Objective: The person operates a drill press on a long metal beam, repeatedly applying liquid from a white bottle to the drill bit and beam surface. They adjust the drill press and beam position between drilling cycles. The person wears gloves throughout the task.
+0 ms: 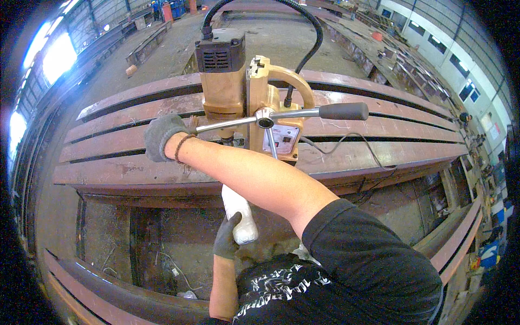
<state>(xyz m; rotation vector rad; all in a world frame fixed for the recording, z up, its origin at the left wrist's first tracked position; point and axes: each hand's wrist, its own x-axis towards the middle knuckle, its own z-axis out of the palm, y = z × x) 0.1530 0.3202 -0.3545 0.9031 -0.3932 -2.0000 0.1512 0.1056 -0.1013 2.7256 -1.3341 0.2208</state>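
A beige magnetic drill with a black motor top stands upright on the rusty steel beams. My right arm reaches across to the left. At its end my right hand, in a grey glove, is closed round the end of a metal feed lever on the drill's spoked hub. Lower down, my left hand, also gloved, grips a white plastic bottle. The bottle is tilted, and my right forearm hides its upper end. Another spoke with a black grip points right. The drill's tip is mostly hidden.
A thick black hose arches over the drill. A grey cable trails from its control panel across the beams to the right. Another beam lies close on the near left. Long steel sections lie farther back.
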